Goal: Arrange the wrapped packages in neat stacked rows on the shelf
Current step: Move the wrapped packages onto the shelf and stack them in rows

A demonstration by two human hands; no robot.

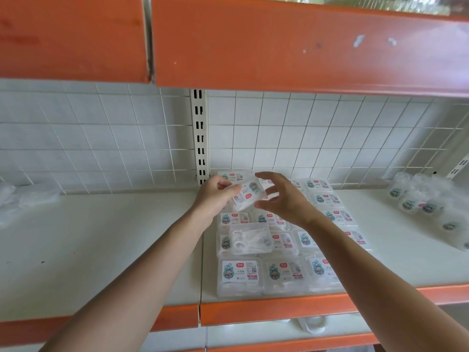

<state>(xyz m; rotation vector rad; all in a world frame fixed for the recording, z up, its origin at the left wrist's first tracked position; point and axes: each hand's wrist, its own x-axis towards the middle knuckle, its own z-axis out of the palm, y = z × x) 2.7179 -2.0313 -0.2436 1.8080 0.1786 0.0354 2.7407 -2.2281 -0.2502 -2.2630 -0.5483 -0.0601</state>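
Pinching one end of the package (247, 196), the left hand (215, 194) held it up. The right hand (284, 199) hovered open beside it. It seemed light, stiff and slippery.

I note: package (247, 196) at left hand (215, 196) clear, white label, teal cartoon, red badge. Shelf (101, 237) left of that hand white, orange front lip. Grid (101, 135) beyond hand white, square mesh. Upper shelf (279, 47) above hand orange, pale scuffs. Upright (200, 138) cream, black slots.
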